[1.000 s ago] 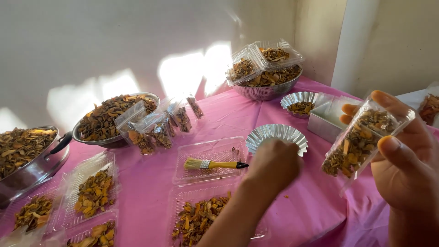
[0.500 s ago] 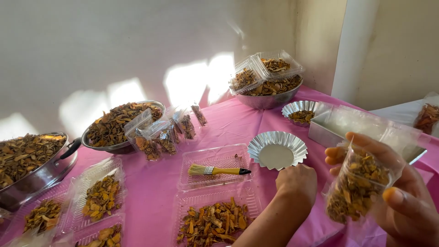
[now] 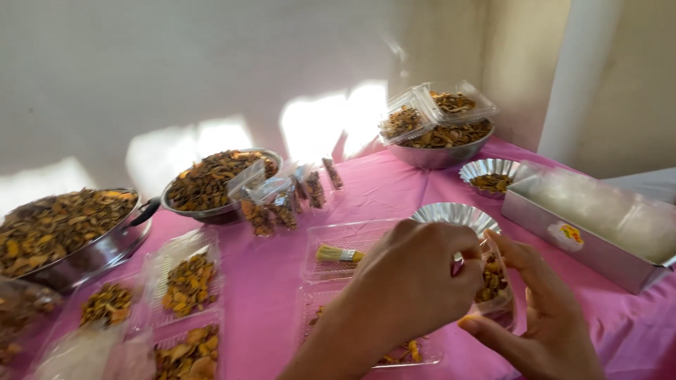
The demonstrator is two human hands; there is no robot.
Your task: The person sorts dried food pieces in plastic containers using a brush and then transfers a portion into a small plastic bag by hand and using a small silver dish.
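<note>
**Q:** Packet (image 3: pixel 495 281) of dried yellow-brown pieces: where is it?

**A:** Low and right of centre, over the pink tablecloth (image 3: pixel 394 190), between both hands, just in front of the fluted foil cup (image 3: pixel 451 213).

**Q:** How do the hands stand?

**A:** The right hand (image 3: pixel 539 309) is curled around the clear packet, thumb below, fingers behind it. The left hand (image 3: pixel 415 274) is bunched, fingertips pinching at the packet's top edge.

**Q:** What lies around them?

**A:** A small brush (image 3: pixel 339 254) rests in a clear tray (image 3: pixel 345 236) beside the left hand. A long metal box (image 3: pixel 570 225) sits to the right. 2 big metal bowls (image 3: pixel 211 211) of the same dried pieces stand further back and left.
</note>
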